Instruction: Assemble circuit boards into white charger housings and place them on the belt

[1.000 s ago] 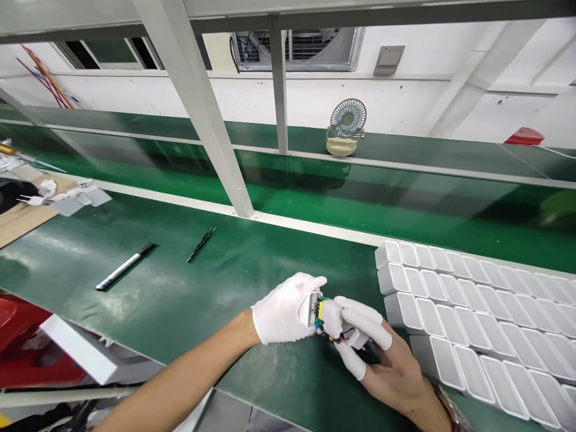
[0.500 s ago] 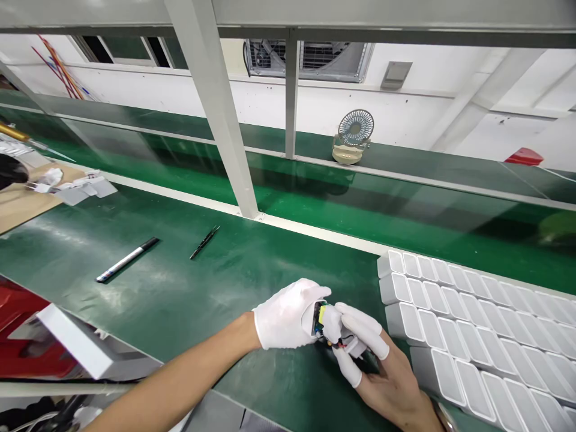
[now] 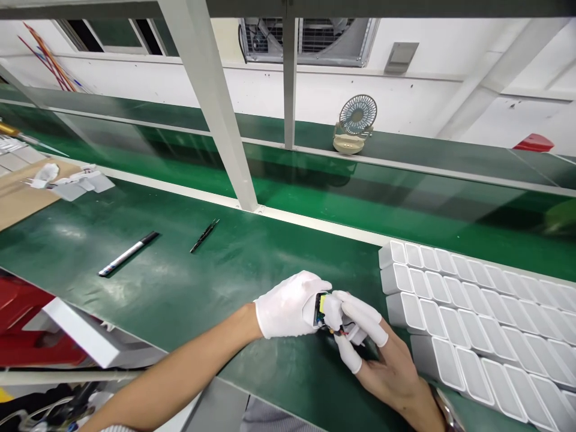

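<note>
My left hand, in a white glove, is closed round a white housing with a small circuit board showing at its open end; a yellow component stands out on the board. White finger cots cover several fingers of my right hand. Those fingers pinch a white plastic part beside the housing, with thin wires, some red, between the two. A white piece of material lies between my hands, partly over the board. My fingers hide much of both parts.
Rows of white rectangular cases stand at the right. A marker pen and black tweezers lie on the green bench at the left. A metal post rises at the back edge, and a small fan stands beyond.
The view has tilted slightly downward, so the background sits higher. My hands keep nearly the same grip on the parts.
</note>
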`<state>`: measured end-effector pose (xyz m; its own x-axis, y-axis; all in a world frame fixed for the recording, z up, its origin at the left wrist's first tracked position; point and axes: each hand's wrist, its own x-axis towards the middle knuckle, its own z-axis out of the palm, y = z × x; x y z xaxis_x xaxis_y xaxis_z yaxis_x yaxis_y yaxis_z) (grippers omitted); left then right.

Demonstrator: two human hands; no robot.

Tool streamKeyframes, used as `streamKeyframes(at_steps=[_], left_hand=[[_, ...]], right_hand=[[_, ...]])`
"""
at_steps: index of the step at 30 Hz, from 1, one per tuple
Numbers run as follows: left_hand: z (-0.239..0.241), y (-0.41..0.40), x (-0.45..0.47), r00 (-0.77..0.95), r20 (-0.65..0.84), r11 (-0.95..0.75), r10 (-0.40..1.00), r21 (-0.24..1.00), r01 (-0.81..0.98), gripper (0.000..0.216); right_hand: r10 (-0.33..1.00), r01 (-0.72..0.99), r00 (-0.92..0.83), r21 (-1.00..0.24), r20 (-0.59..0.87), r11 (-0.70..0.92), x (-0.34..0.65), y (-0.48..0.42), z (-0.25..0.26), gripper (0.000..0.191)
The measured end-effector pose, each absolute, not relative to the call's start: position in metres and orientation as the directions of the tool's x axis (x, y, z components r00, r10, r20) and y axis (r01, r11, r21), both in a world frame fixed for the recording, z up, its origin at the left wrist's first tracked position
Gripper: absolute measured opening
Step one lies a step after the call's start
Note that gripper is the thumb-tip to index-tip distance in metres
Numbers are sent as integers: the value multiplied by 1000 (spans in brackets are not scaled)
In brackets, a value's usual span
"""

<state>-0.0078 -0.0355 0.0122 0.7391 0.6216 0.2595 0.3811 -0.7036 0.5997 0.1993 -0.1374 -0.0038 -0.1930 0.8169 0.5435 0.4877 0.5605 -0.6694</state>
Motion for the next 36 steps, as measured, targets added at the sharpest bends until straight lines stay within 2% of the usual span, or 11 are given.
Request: streamKeyframes(at_steps=[4, 13, 21, 28, 36], left_hand=[[17, -35, -5, 734, 226, -679, 641, 614, 403, 32], [17, -34, -2, 728, 283, -687, 624, 642, 339, 29], [17, -34, 0, 735, 232, -655, 637, 665, 357, 27], [17, -35, 2, 746, 251, -670, 616, 665, 330, 20], [11, -33, 0, 736, 279, -678, 617, 663, 317, 36]], right_hand=[[822, 486, -175, -679, 542, 551, 199, -138, -3, 68], [815, 473, -181, -678, 551, 563, 197, -135, 2, 64], [826, 473, -179, -690, 534, 548, 196, -135, 4, 63], [830, 474, -190, -691, 525, 546, 195, -135, 5, 60], [798, 491, -225, -642, 559, 588, 196, -139, -2, 62]])
